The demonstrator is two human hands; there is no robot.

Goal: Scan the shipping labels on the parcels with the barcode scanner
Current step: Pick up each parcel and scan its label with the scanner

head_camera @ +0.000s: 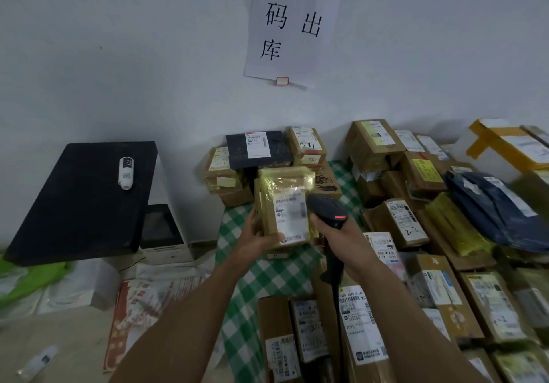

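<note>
My left hand (pixel 258 234) grips a small brown parcel (pixel 285 204) wrapped in yellow tape, holding it upright above the table. Its white shipping label (pixel 291 217) faces me. My right hand (pixel 334 234) grips a black barcode scanner (pixel 326 209) just right of the parcel, its head close to the label's right edge and a red light glowing on top. The scanner's cable hangs down below my right wrist.
Many cardboard parcels (pixel 395 222) with labels cover the green checked tablecloth (pixel 261 275) to the right and in front. A dark flat box (pixel 257 149) tops a stack at the back. A black board (pixel 80 201) with a white bottle (pixel 126 173) lies left, beside a white machine (pixel 163 234).
</note>
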